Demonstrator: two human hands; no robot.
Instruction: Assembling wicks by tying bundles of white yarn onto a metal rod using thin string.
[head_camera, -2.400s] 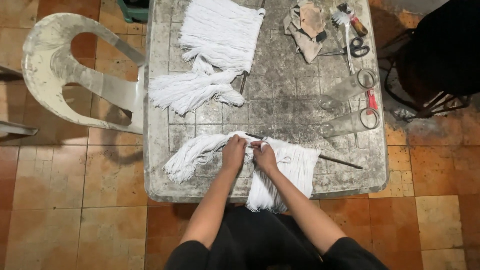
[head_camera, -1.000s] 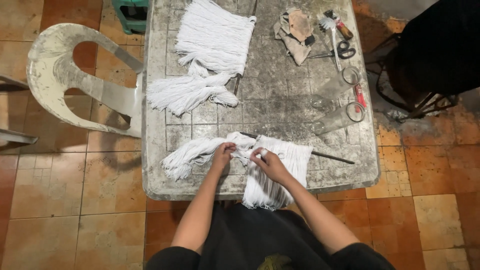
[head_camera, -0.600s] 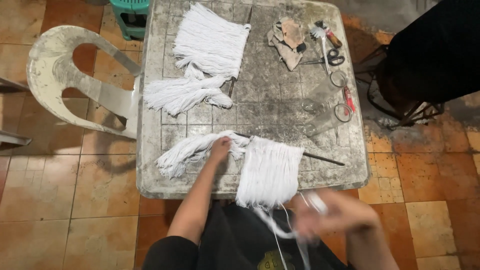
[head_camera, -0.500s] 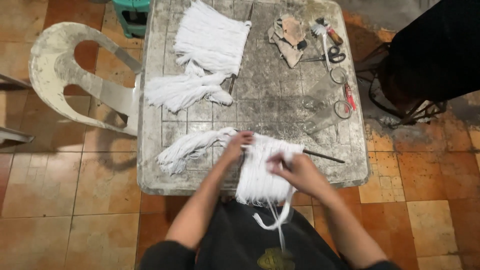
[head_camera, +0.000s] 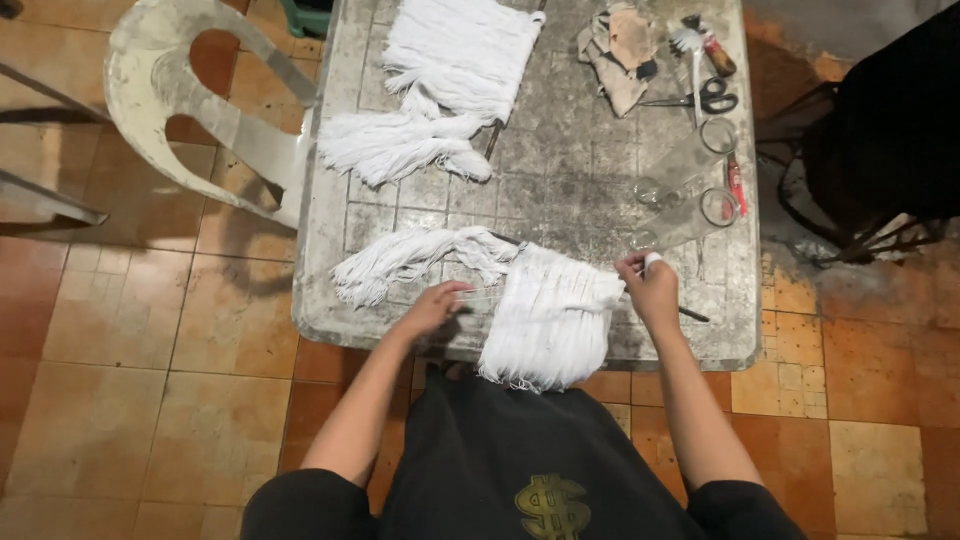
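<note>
Hands apart, left hand (head_camera: 437, 306) pinching strand, right hand (head_camera: 650, 290) gripping white fringe (head_camera: 550, 315) edge

A worn grey table (head_camera: 560, 190) stands on orange-brown floor tiles (head_camera: 150, 400), with a white plastic chair (head_camera: 190, 110) just to its left and a dark metal-framed seat (head_camera: 880, 140) to its right.

So the white yarn fringe (head_camera: 550, 315) hung off a thin dark rod (head_camera: 692, 314) at lower centre of the frame, draped over the desk's near edge, strand ends dangling loose.
</note>
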